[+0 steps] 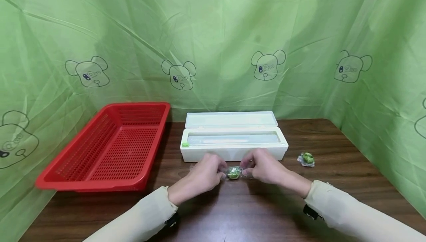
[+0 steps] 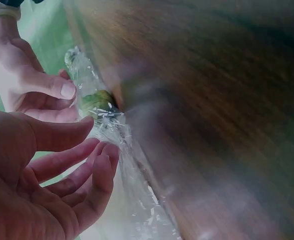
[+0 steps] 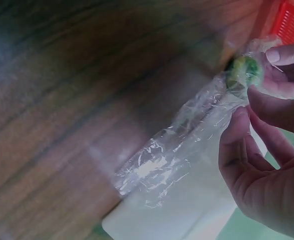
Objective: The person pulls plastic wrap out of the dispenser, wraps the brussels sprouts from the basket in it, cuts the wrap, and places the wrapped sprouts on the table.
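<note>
A small round green vegetable or fruit [image 1: 234, 173] lies on the table, wrapped in clear cling film [image 3: 157, 155] whose loose ends stretch out to both sides. My left hand [image 1: 208, 171] pinches the film just left of the green piece. From the other side, my right hand [image 1: 263, 166] grips the film between thumb and fingers, close against the piece. Behind both hands stands a white cling film box [image 1: 233, 155], its lid raised and a roll lying inside. A second green piece in film [image 1: 307, 158] rests at the right, away from the hands.
A red plastic basket [image 1: 144, 164] with perforated walls stands on the left of the brown wooden table [image 1: 233, 216]. A small green slider [image 1: 185, 144] sits at the box's left front edge. Green fabric [image 1: 219, 49] hangs behind and on both sides.
</note>
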The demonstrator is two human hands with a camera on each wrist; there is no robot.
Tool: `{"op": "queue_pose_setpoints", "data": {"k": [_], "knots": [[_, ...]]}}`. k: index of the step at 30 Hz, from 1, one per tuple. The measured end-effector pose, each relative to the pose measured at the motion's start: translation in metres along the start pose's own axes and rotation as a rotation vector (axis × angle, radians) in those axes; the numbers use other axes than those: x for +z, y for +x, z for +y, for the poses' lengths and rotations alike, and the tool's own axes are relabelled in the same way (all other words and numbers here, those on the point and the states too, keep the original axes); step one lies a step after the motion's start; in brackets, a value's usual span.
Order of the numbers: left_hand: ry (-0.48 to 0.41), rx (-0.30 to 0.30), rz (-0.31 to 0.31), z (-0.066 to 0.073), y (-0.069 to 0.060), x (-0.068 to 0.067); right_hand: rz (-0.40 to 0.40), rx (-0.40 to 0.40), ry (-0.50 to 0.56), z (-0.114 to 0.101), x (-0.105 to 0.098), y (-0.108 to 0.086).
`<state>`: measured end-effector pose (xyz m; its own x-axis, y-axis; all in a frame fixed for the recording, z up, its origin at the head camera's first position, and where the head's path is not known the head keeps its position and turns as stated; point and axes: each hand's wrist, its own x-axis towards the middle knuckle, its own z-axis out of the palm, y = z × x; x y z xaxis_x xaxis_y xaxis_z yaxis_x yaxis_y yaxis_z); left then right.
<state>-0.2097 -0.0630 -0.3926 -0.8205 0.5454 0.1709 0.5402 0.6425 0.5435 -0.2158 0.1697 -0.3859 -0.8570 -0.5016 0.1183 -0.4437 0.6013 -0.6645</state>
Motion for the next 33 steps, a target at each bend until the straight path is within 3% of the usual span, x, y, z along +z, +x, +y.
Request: {"op": "queue_pose_setpoints", "data": {"k": [7,15,20,24,33], "knots": [[0.034,-0.046,-0.017,0.001,0.005,0.004,0.024,-0.038,0.014,0.007,0.009,0.001],[0.052,-0.076,-0.024,-0.001,0.009,0.010,0.025,-0.011,0.042,0.011,0.016,0.004],[0.034,-0.065,-0.039,0.000,0.007,0.008,-0.002,-0.003,0.064,0.011,0.012,0.004],[0.017,-0.050,-0.035,0.002,0.005,0.008,-0.010,0.011,0.024,0.011,0.008,0.003],[0.029,-0.036,-0.004,0.007,0.005,0.011,-0.007,-0.046,0.015,0.010,0.013,0.001]]}}
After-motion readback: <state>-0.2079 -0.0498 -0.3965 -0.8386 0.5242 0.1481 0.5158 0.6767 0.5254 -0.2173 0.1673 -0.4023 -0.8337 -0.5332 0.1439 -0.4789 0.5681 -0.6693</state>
